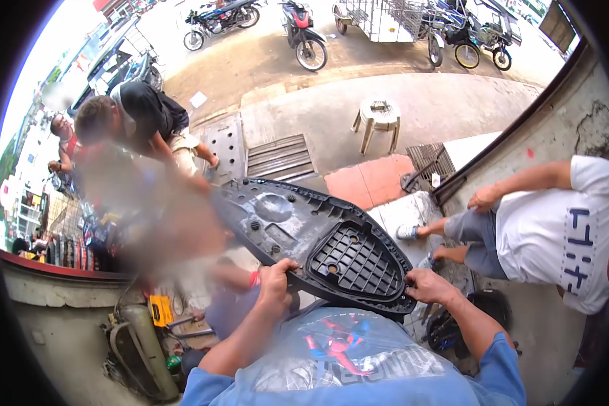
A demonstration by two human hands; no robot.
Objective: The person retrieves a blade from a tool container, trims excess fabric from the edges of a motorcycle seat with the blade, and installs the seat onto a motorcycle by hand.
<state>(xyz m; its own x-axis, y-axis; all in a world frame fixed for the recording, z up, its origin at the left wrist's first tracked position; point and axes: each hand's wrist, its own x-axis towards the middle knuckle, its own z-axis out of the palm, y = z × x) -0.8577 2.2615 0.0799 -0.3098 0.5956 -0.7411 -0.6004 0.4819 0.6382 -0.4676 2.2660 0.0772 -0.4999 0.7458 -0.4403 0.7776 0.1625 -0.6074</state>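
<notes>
A black motorcycle seat is turned underside up in front of my chest, its ribbed grid panel nearest me and its far end pointing up and left. My left hand is closed around the near left edge of the seat, the thumb on top. At the near right edge, my right hand is closed on the rim, with part of its fingers hidden by the seat. Blur covers the area beside the seat's far left end.
A person in a white shirt stands close on the right; a person in a black shirt bends at the left. A plastic stool stands ahead. Lower left are a tank and a yellow case. Parked motorcycles line the back.
</notes>
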